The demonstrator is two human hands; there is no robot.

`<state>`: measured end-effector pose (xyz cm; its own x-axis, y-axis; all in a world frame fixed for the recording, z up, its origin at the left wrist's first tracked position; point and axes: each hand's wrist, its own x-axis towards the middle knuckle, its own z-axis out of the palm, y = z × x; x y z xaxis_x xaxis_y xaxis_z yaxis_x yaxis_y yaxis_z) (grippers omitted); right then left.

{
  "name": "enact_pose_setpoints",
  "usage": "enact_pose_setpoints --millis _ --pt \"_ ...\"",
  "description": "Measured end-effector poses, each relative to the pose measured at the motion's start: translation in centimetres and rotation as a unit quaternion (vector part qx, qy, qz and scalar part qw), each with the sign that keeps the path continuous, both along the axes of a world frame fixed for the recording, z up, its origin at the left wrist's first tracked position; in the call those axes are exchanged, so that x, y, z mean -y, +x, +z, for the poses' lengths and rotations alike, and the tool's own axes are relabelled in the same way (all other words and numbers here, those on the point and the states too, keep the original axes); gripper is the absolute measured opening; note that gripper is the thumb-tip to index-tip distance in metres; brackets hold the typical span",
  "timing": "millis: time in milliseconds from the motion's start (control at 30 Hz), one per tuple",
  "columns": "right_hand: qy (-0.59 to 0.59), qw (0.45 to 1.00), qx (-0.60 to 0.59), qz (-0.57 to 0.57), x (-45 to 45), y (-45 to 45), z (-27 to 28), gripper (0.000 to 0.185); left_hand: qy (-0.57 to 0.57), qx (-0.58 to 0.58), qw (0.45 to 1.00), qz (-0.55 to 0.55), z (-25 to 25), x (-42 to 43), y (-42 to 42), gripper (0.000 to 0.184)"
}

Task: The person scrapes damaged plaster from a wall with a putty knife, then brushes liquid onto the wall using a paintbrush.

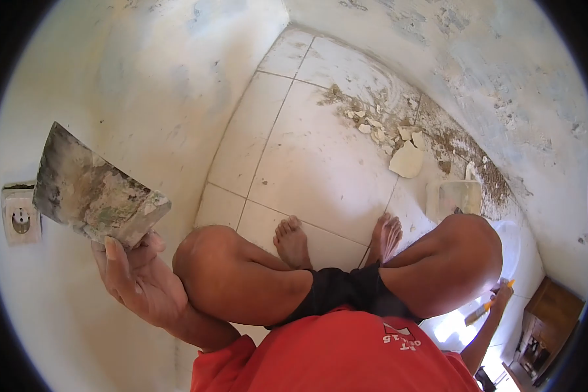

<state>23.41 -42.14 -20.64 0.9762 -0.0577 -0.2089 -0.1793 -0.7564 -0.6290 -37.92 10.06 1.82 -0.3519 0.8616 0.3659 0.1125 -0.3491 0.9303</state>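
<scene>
My left hand [137,277], at the left by the wall, grips the lower edge of a flat, stained sheet [91,186] between thumb and fingers. The sheet is roughly four-sided, with grey, brown and greenish smears; its material I cannot make out. My right hand [501,297] is low at the right, beyond my knee, closed around a yellow-handled tool [487,306]. The tool's far end looks greyish and points down and left; whether it is a brush or a scraper is unclear.
White floor tiles [326,150] lie between two patchy walls. Broken plaster flakes [406,160] and brown debris line the right wall's foot. A pale tub [457,198] sits beyond my right knee. A socket [23,219] is on the left wall; a wooden cabinet [555,307] stands lower right.
</scene>
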Motion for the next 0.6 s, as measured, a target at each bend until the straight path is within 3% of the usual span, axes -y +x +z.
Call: enact_pose_setpoints --millis 67,233,300,533,600 --pt "-0.070 0.996 -0.047 0.033 -1.2 -0.3 4.5 0.028 -0.003 0.006 1.000 0.008 0.2 -0.1 0.3 0.030" --pt "-0.134 0.987 0.065 0.064 -3.5 0.1 8.3 0.028 -0.014 0.011 1.000 -0.001 0.2 0.0 0.3 0.027" --pt "-0.127 0.983 0.106 0.086 -5.6 0.1 10.1 0.027 -0.003 0.031 0.999 -0.044 -0.1 -0.2 0.1 0.027" --pt "-0.013 0.959 0.168 0.229 -19.2 0.1 13.2 0.026 0.013 0.058 0.998 -0.032 0.6 0.4 0.8 0.028" --pt "0.027 0.944 0.159 0.289 -24.5 -0.8 13.2 0.026 0.045 0.159 0.986 -0.028 0.6 1.2 0.5 0.031"
